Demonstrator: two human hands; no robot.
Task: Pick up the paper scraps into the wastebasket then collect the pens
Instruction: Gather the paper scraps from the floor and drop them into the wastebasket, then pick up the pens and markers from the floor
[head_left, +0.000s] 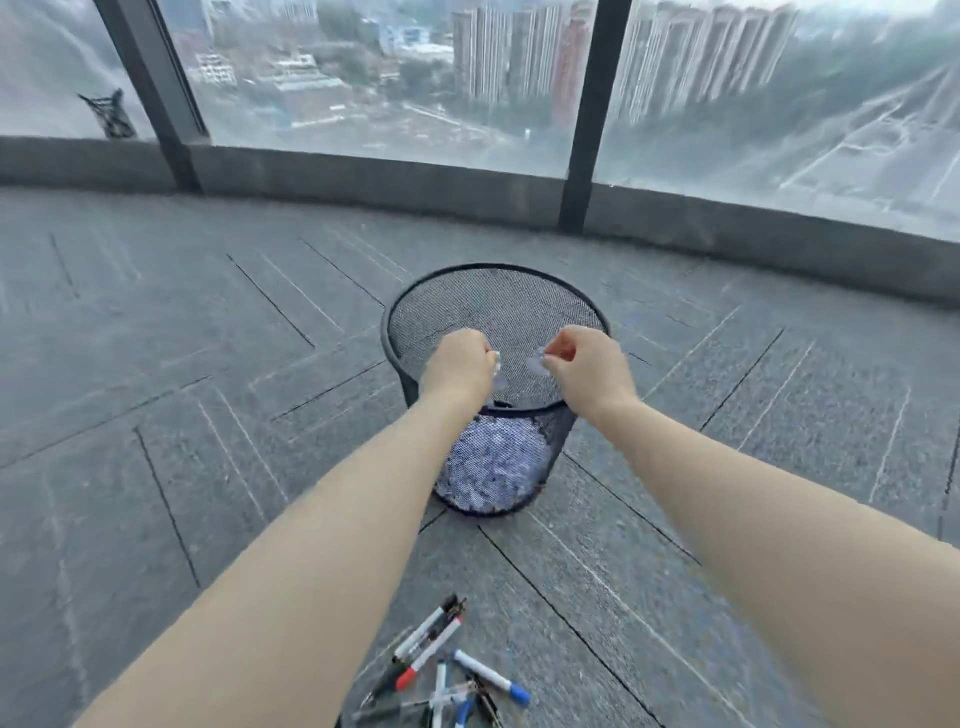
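A black mesh wastebasket (498, 306) stands on the grey carpet, with a heap of pale paper scraps (493, 462) showing through its mesh. Both my hands hover over its open top. My left hand (460, 364) is curled, with a bit of white paper at its fingertips. My right hand (587, 366) pinches a small pale scrap (540, 359) between thumb and fingers. A pile of pens and markers (441, 670) with red, blue and black caps lies on the floor near me, between my forearms.
Floor-to-ceiling windows with dark frames (587, 114) and a low grey sill (363, 171) run behind the basket. A small dark object (111, 117) sits on the sill at the far left. Grey carpet tiles (182, 364) surround the basket.
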